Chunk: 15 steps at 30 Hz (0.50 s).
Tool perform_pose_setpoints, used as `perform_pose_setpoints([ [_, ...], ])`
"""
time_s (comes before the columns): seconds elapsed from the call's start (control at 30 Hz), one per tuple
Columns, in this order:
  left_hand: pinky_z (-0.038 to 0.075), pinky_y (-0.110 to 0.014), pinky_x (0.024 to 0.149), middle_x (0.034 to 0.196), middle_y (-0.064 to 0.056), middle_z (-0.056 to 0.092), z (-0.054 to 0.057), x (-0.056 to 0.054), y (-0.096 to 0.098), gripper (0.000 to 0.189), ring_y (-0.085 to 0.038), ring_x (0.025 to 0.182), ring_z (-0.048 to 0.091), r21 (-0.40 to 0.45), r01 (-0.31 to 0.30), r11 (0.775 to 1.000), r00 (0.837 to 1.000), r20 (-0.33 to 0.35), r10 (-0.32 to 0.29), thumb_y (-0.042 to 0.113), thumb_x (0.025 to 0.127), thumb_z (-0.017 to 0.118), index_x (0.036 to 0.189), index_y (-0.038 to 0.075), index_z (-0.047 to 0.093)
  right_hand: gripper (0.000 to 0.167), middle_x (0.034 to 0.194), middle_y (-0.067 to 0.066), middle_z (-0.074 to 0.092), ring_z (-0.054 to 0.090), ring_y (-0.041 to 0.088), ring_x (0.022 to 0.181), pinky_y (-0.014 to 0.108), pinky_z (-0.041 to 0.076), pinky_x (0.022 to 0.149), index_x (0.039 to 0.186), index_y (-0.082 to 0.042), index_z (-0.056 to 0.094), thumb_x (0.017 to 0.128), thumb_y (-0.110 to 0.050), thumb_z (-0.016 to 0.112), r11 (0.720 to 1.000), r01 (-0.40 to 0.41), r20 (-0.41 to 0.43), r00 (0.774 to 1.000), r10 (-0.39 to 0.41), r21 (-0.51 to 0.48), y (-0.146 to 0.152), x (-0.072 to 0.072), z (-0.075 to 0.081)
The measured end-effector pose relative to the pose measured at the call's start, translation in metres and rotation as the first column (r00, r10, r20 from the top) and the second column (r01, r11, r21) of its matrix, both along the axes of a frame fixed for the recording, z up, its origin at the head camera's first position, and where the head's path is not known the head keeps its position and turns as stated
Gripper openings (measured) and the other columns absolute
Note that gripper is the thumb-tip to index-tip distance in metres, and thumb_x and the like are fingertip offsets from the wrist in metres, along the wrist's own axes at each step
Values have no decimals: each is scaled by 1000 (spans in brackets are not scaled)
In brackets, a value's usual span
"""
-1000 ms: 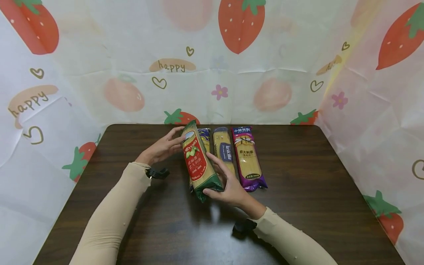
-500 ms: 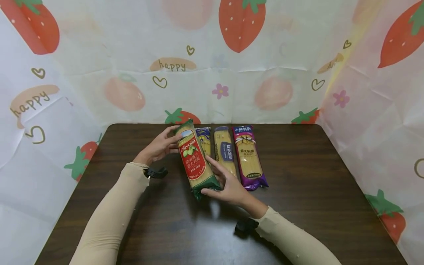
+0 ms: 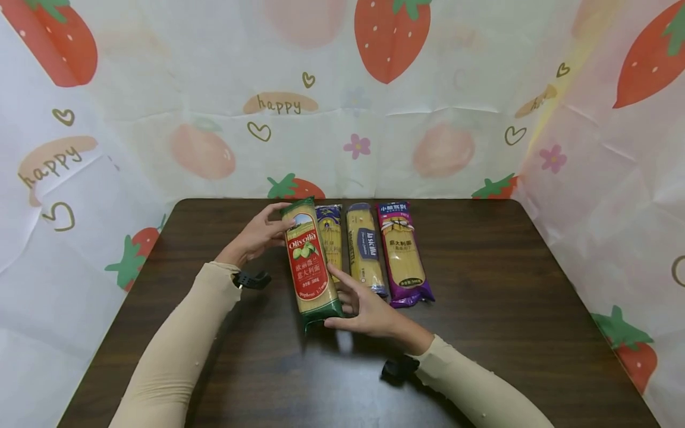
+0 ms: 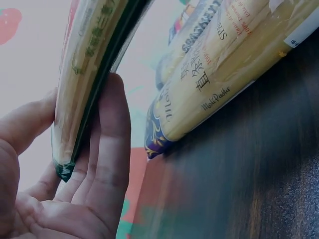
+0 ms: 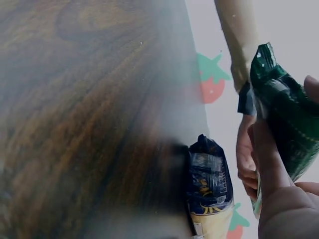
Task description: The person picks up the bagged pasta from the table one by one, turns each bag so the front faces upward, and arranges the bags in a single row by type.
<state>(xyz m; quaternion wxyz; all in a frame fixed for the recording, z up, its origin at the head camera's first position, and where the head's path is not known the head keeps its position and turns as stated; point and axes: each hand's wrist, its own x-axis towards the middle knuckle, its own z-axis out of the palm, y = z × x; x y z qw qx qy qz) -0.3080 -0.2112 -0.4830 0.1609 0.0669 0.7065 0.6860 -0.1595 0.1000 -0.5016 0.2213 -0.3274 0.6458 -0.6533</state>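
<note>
A pack of spaghetti [image 3: 306,261] with a red label and green ends is held between both hands, raised off the table and slightly tilted. My left hand [image 3: 255,236] grips its far end; in the left wrist view the thumb [image 4: 30,119] lies on one side and the fingers [image 4: 113,144] on the other. At the near green end, my right hand [image 3: 369,309] holds the right edge and corner. The right wrist view shows this green end [image 5: 289,117] between thumb and fingers. Just right of it lies a blue-and-yellow spaghetti pack [image 3: 330,238], partly covered in the head view.
Two more pasta packs lie side by side to the right: one with a blue label [image 3: 366,246] and one with purple ends [image 3: 402,255]. They rest on a dark wooden table [image 3: 497,309]. A strawberry-print sheet [image 3: 321,142] stands around the table's back and sides.
The red-labelled spaghetti pack has shifted left in both hands, its near end swinging left. More of the blue-and-yellow pack now shows. The right hand has moved slightly toward the near edge.
</note>
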Motion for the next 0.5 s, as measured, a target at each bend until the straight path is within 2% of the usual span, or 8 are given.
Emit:
perform_pose_setpoints([
  [0.17,63,-42,83,134,-29,62,0,-2,1,67,-22,96,77,-20,-22,1000,1000,-13,21,23,111,65,166,15,28,113,168,28,33,52,43,145,41,53,111,175,-17,4,95,2,80,999,-14,2,1000,14,36,-5,-1,-5],
  [0.27,63,-40,82,136,-32,61,1,-4,2,71,-21,94,77,-32,-43,999,999,-12,43,24,110,66,167,15,26,112,170,26,30,52,43,145,40,53,111,175,-19,5,95,4,80,998,14,3,1000,-14,55,-10,-1,-5],
  [0.37,63,-36,80,139,-33,60,4,-5,2,72,-18,93,76,-48,-84,995,996,-7,84,25,109,67,168,15,26,108,167,25,36,56,41,142,38,55,109,175,-18,10,95,5,80,995,75,23,997,-76,60,-19,-2,-3],
  [0.5,62,-35,81,143,-34,57,8,-7,0,71,-14,91,74,-87,-124,988,992,-8,124,24,110,65,169,14,26,101,151,27,53,63,39,133,37,59,103,173,-12,19,95,5,80,985,154,37,987,-157,72,-33,-6,-1],
])
